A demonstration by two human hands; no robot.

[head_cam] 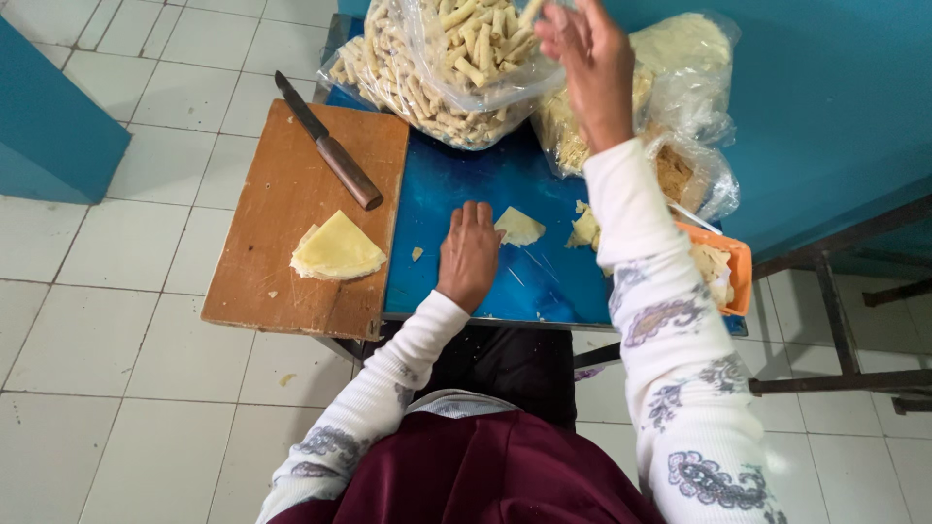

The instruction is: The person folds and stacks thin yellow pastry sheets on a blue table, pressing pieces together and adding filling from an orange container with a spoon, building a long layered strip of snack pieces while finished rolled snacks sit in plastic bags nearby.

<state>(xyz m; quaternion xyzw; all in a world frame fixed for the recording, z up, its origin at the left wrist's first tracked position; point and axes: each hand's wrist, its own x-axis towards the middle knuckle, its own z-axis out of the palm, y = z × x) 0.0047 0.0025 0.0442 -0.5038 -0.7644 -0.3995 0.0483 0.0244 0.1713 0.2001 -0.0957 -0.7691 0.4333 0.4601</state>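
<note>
Your left hand (469, 254) lies flat and open on the blue tabletop (456, 184), fingertips touching a folded pastry wrapper (519, 226). Your right hand (590, 68) is raised, fingers loosely spread and empty, at the bag of rolled pastries (437, 68).

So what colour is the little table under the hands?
The table top is shiny blue, seen best in the head view, beside the brown wooden cutting board.

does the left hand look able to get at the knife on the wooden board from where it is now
Probably yes. The left hand lies flat on the blue table beside the wooden board, and the knife lies bare on the board's far part, handle end nearer, with nothing between.
</note>
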